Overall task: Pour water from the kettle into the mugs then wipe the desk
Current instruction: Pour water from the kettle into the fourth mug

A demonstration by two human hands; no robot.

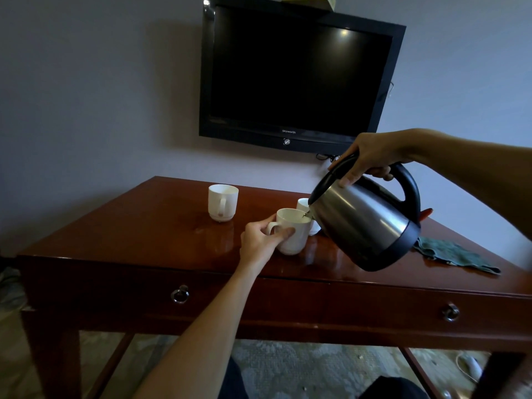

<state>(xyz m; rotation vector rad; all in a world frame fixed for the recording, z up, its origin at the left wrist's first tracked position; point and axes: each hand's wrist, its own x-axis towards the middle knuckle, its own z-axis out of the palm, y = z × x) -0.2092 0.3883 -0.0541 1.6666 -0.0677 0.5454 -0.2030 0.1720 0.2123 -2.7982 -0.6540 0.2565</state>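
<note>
Two hands work at once: the right hand (371, 156) has its fingers (381, 171) wrapped round the black handle of the steel kettle (365, 223), tilted with its spout over a white mug (293, 231). The left hand (259, 243) clasps that mug on the glossy counter (144, 237); two more mugs (223, 201) stand behind, and a green cloth (454, 254) lies at right.

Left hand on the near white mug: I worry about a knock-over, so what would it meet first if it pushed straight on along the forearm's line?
The left hand already grips the near white ceramic mug. Just beyond looks to be the second white mug, half hidden behind the tilted steel kettle; depth is unclear.
</note>
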